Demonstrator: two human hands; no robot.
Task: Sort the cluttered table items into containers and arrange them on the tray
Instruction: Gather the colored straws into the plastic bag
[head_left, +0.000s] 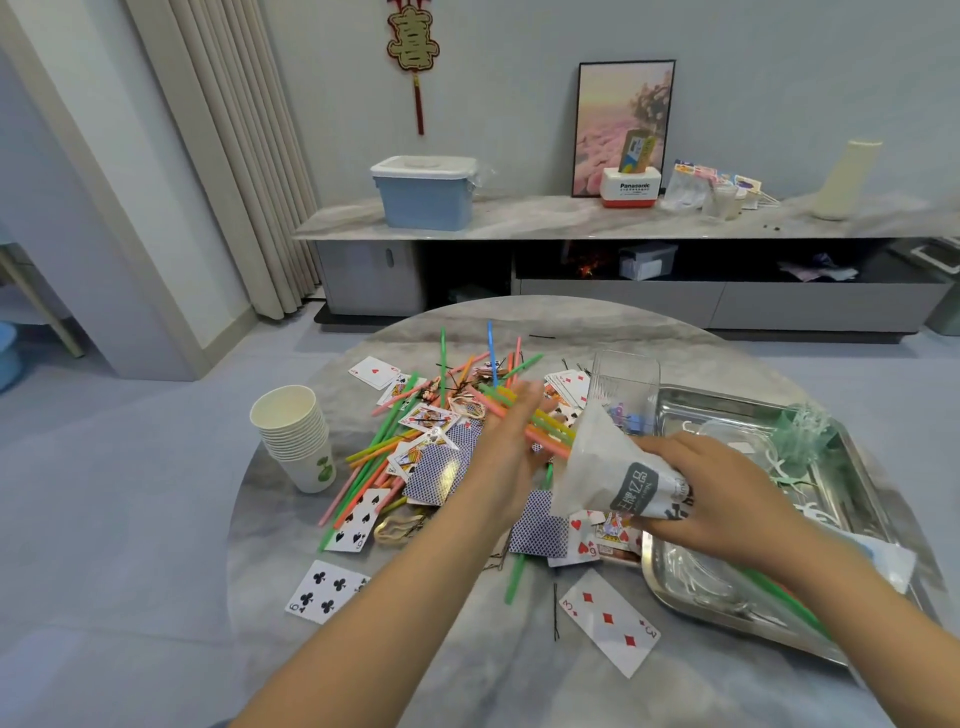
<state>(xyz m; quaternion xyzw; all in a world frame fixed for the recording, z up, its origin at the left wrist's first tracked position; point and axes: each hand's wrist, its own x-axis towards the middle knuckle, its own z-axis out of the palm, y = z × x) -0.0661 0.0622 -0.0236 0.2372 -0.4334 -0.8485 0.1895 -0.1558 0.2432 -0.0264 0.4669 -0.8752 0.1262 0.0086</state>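
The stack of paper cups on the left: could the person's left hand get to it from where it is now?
Probably yes. The stack of paper cups stands upright on the table's left side, and nothing stands between it and the left hand, though that hand seems busy with the straws.

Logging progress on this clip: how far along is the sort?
Early. Done: only a few bits lie in the tray, including a green straw. In hand: right hand holds a white bag; left hand, blurred, is at the straws by the bag's mouth. Left: cards, most straws, hairpins, unused cups.
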